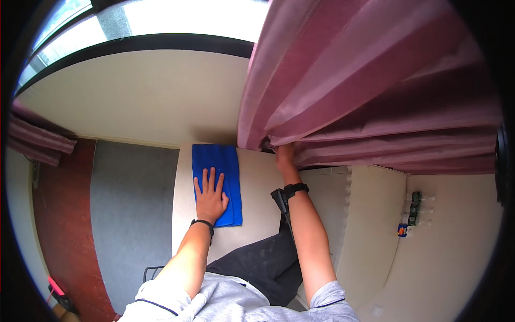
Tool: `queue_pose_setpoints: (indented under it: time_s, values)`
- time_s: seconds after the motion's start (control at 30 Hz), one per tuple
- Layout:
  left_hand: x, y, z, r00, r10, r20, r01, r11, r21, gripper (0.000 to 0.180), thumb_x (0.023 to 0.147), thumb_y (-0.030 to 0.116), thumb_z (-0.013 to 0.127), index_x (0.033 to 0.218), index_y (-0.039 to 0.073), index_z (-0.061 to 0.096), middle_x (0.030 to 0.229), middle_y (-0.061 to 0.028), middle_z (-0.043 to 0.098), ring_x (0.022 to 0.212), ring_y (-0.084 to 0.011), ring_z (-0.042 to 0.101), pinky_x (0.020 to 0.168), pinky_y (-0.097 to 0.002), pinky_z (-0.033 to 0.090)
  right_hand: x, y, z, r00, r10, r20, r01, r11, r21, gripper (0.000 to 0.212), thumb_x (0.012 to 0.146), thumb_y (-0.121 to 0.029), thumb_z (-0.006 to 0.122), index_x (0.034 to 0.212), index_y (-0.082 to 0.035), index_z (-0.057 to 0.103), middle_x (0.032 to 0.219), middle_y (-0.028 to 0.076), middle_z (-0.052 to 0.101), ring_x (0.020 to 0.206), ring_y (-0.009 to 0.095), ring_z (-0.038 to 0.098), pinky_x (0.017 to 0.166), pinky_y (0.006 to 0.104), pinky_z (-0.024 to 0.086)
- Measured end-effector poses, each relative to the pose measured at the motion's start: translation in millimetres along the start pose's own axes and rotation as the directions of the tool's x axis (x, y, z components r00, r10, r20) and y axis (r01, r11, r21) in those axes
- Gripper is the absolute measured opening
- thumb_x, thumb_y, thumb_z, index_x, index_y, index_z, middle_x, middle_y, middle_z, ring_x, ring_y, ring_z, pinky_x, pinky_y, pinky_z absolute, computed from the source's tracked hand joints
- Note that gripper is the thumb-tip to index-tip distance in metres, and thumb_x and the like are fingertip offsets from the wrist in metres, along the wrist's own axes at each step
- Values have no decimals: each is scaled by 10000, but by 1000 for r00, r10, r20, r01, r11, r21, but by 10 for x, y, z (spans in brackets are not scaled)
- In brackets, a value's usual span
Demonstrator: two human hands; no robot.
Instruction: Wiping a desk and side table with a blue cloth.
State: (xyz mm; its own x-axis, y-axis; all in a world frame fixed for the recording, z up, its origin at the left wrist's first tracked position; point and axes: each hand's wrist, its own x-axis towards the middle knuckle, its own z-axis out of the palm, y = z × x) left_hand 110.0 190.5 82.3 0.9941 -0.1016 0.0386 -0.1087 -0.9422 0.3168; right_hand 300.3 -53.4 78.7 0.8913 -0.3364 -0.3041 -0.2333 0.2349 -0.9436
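My left hand point(212, 194) lies flat with its fingers spread on a folded blue cloth point(233, 206). The cloth rests on a pale tabletop point(257, 182) in front of me, its far end close to the wall. Past the table's far right corner, my right hand point(286, 154) reaches to the lower edge of a pink striped curtain point(343, 70). The folds bunch together at this hand, which looks closed on the fabric; most of its fingers are hidden by it. Both wrists wear black bands, the right one with a dark device.
A window point(182, 19) with a dark frame sits above the pale wall point(150, 91). Another pink curtain point(40, 137) hangs at the far left. Grey flooring point(134, 214) borders a red-brown strip point(67, 225). On the right, several bottles point(414, 209) stand on a pale surface.
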Motion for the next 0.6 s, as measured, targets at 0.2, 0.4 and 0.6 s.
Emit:
queue_pose_setpoints:
  time_s: [0.2,0.4,0.6]
  values:
    - [139,165,26,998,63,-18,-64,997,-47,655,849,293,539,1481,136,466,1633,-159,257,1534,-364,155,1214,-611,88,16,285,-43,934,-93,345,246,867,-434,478,1005,-436,512,1174,-4,630,1031,108,648,908,175,602,823,341,486]
    - [112,18,15,998,52,-25,-54,997,-56,669,831,274,545,1476,118,464,1619,-176,280,1525,-379,172,1212,-615,95,-554,251,785,857,-44,513,270,886,-376,415,954,-118,588,1333,28,501,1201,129,674,1092,236,641,881,366,500]
    - [106,-36,62,997,51,-60,-53,998,-32,663,826,288,551,1465,125,485,1613,-168,300,1519,-371,195,1212,-612,109,-1043,237,1097,950,-42,311,127,958,-258,420,1039,-358,531,1149,35,631,1040,98,649,944,216,606,849,353,481]
